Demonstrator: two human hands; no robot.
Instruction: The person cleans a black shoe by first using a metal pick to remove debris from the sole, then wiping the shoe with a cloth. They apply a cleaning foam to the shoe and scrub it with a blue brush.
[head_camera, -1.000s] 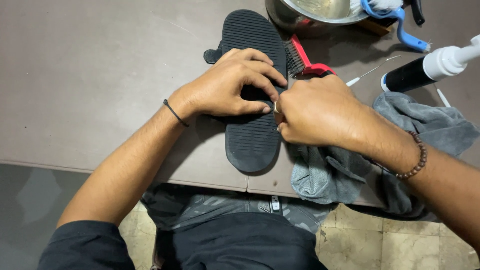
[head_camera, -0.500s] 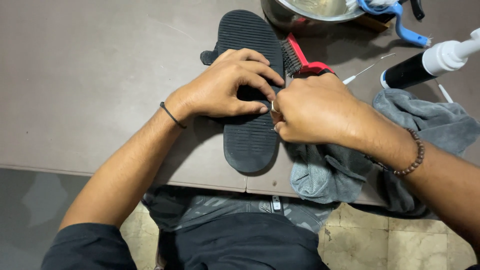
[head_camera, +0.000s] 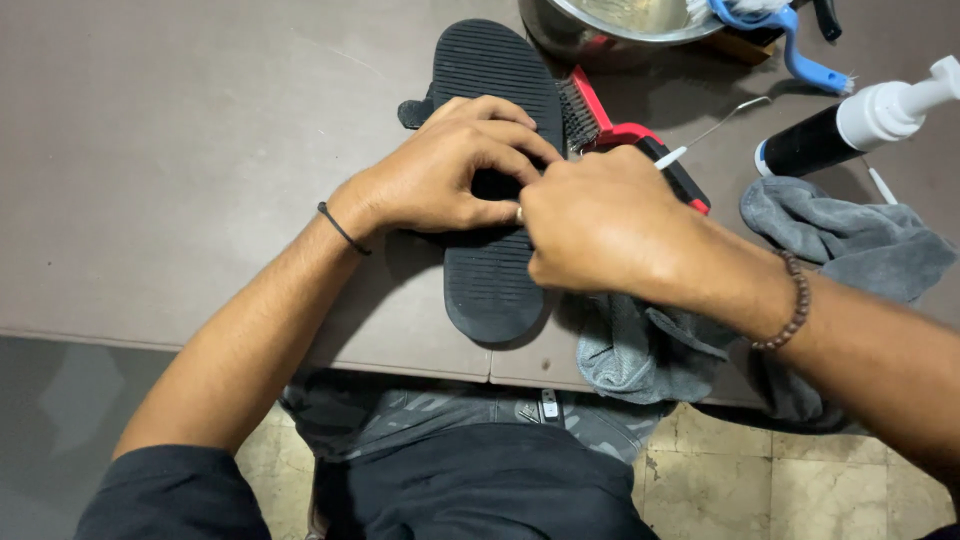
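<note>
Sandal sole-up; left hand arched, fingers pressing it; right hand curled, grip unclear.

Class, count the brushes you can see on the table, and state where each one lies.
2: a red wire brush beside the black sandal, partly under the right hand; a blue-handled brush by the metal bowl. Others may be hidden.

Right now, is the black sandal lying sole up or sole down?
Sole up. The black sandal shows its ridged tread to the camera, lying flat on the table under both hands.

Matt black ribbed rubber sole under left hand; soft grey cloth beneath right hand; glossy steel bowl beyond.
</note>
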